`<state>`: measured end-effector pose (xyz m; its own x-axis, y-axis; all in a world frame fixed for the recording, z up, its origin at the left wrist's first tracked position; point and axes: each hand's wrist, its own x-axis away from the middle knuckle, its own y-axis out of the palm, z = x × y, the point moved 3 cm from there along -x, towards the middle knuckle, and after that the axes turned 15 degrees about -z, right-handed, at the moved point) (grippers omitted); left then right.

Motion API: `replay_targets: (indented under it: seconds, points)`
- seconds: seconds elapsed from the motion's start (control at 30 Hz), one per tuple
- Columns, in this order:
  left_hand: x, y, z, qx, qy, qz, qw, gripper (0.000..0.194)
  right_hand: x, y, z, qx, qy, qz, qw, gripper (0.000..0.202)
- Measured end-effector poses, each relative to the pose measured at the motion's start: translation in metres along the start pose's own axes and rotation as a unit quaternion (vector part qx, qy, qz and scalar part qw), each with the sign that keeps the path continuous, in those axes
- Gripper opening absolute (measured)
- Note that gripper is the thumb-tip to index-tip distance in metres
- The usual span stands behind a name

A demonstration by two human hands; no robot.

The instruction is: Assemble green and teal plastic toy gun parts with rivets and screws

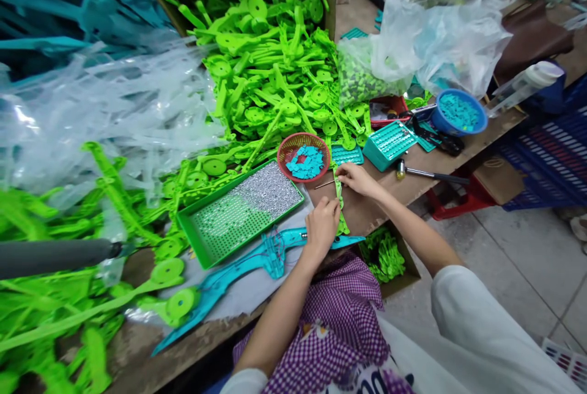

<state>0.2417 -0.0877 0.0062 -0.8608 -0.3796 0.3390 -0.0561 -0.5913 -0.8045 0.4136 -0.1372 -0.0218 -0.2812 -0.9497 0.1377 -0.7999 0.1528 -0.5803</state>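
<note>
A narrow bright-green plastic part [340, 196] lies at the table's front edge, between my two hands. My left hand [323, 224] is closed with curled fingers on its left side. At its upper end my right hand [356, 178] is closed in a pinch; the exact contact of the fingertips is too small to make out. A thin rod [324, 185] lies just left of the right fingertips. Below my left wrist a long blue plastic part [247, 264] with thin wires stretches along the table edge.
A green tray [208, 262] of small silvery pieces and a red basket [280, 164] of blue pieces stand beyond my hands. Green parts [275, 63] are heaped behind. At right are a teal box [378, 155], a hammer [426, 174] and a blue bowl [472, 129].
</note>
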Motion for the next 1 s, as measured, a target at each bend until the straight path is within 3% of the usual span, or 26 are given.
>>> replay_targets:
  seconds: [0.2,0.57,1.0]
  points:
    - [0.0,0.0,-0.008,0.032,0.033,0.065,0.997,0.03,0.0,0.001,0.0,0.0,0.023,0.012,1.0,0.011]
    - [-0.012,0.003,-0.002,0.063,0.071,0.02,0.995,0.028,0.003,0.008,-0.003,0.06,0.047,0.059,0.995,0.013]
    - [-0.015,0.006,-0.013,0.118,0.067,0.042,0.99,0.025,0.008,0.011,-0.003,0.047,0.028,0.065,0.996,0.015]
